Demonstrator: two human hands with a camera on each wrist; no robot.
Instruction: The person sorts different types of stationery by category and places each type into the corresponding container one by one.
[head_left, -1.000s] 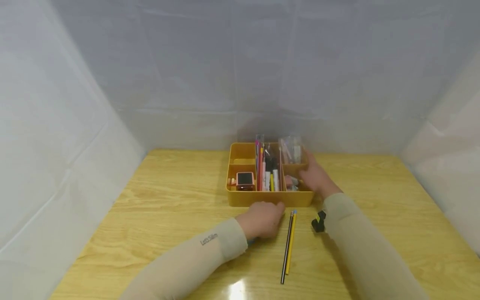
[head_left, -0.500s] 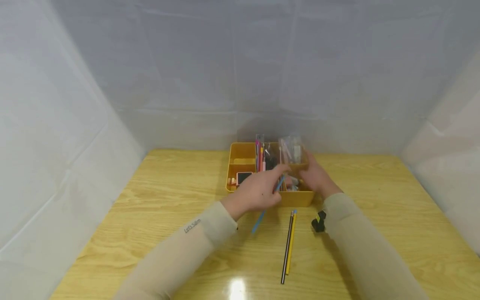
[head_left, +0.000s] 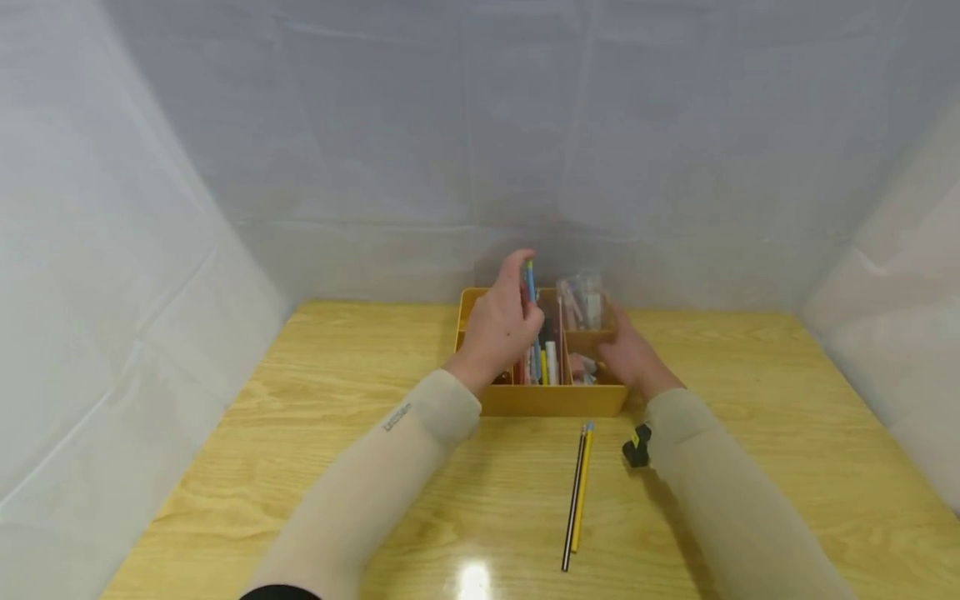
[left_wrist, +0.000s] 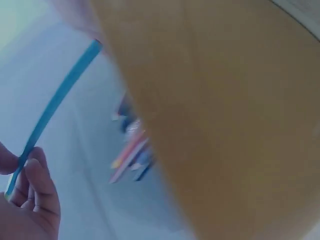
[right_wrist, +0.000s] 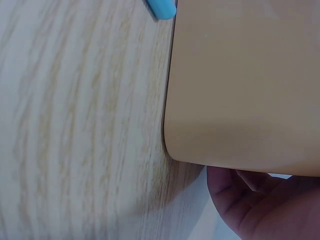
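Since the earlier frames the left hand [head_left: 498, 329] has lifted off the table near the organiser's front wall and carried the blue pen [head_left: 530, 282] up over the yellow organiser [head_left: 551, 400]; the right hand has not shifted.

Step in hand, as judged: stowing loose stationery in the tray. Blue pen now held nearly upright above the middle compartment, where other pens [head_left: 542, 358] already lie. Next move calls for lowering it, tip leading, along that slot without snagging the dividers, then letting go.

Left hand: fingers and thumb pinch the pen near its lower part; the wrist view shows the pen [left_wrist: 55, 102] running up and away from the fingertips [left_wrist: 37, 172].

Right hand [head_left: 633, 354]: rests against the organiser's right wall, toward its near right corner, steadying it. Whether the fingers curl over the rim cannot be told.

Two pencils [head_left: 576, 492] lie side by side on the table [head_left: 300, 433] before the organiser's front wall; small black clip [head_left: 637, 446] just to their right.
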